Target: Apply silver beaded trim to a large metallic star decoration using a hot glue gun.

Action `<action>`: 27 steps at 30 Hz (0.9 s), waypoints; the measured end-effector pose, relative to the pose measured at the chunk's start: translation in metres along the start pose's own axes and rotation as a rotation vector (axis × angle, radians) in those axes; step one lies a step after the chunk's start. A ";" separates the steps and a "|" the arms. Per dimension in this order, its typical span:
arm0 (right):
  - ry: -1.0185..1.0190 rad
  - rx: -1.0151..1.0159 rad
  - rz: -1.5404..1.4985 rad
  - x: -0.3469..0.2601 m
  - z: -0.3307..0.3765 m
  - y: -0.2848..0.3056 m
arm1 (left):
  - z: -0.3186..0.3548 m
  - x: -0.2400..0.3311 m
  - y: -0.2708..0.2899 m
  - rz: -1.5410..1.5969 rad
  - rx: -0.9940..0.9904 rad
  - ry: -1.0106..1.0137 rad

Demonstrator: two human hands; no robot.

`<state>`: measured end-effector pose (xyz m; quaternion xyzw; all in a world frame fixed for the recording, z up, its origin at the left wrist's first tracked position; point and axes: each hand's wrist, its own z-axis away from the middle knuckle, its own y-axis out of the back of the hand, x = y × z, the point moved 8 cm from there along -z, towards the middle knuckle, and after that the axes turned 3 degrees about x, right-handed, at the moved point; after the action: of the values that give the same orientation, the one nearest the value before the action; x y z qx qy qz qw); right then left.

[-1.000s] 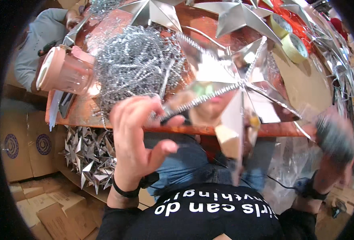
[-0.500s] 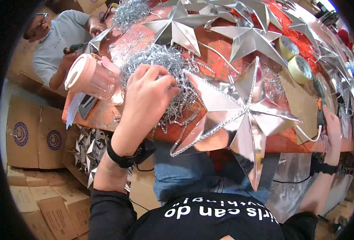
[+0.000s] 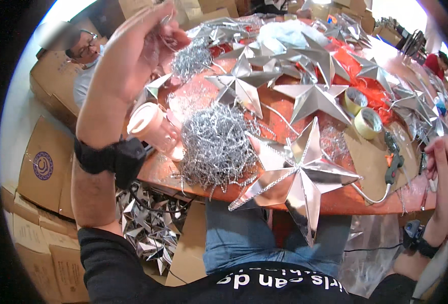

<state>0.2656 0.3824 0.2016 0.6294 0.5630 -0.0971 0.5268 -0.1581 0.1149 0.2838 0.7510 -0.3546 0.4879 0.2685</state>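
Observation:
My left hand [image 3: 148, 40] is raised high at the upper left, above the cup and the tinsel. Motion smears its fingers, so whether it holds anything cannot be made out. My right hand [image 3: 444, 159] is at the table's right side with fingers loosely apart and nothing visible in it. A glue gun [image 3: 395, 164] with an orange trigger lies left of that hand, apart from it, on a cardboard sheet [image 3: 363, 167]. In front of me a large shiny silver star [image 3: 297, 169] overhangs the table edge, silver bead trim along some ridges. A heap of silver tinsel garland [image 3: 219, 147] lies to its left.
A pink lidded cup [image 3: 155, 129] stands left of the tinsel. Two tape rolls [image 3: 368, 123] sit near the cardboard. More silver stars [image 3: 312, 96] cover the far table. A box of small stars [image 3: 150, 228] is below left; a co-worker [image 3: 84, 55] sits at far left.
My left hand has lifted off the tinsel, up and to the left. My right hand has come away from the glue gun and moved right. The view has shifted.

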 end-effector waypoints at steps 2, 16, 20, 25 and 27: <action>0.130 -0.180 -0.107 -0.048 -0.006 -0.020 | -0.006 0.034 -0.029 0.036 -0.113 0.021; 0.050 -0.707 -0.412 -0.124 0.015 -0.101 | 0.052 0.018 -0.235 -0.686 -0.636 -0.378; -0.103 -0.635 -0.498 -0.092 0.030 -0.110 | 0.067 -0.016 -0.235 -0.549 -0.811 -0.151; -0.100 -0.566 -0.450 -0.065 0.049 -0.106 | 0.076 -0.037 -0.228 -0.491 -0.852 -0.056; -0.057 -0.458 -0.481 -0.059 0.050 -0.103 | 0.074 -0.041 -0.220 -0.501 -0.776 -0.017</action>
<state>0.1851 0.2883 0.1654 0.3407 0.6877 -0.1071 0.6321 0.0458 0.2034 0.2048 0.6612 -0.3209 0.2331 0.6367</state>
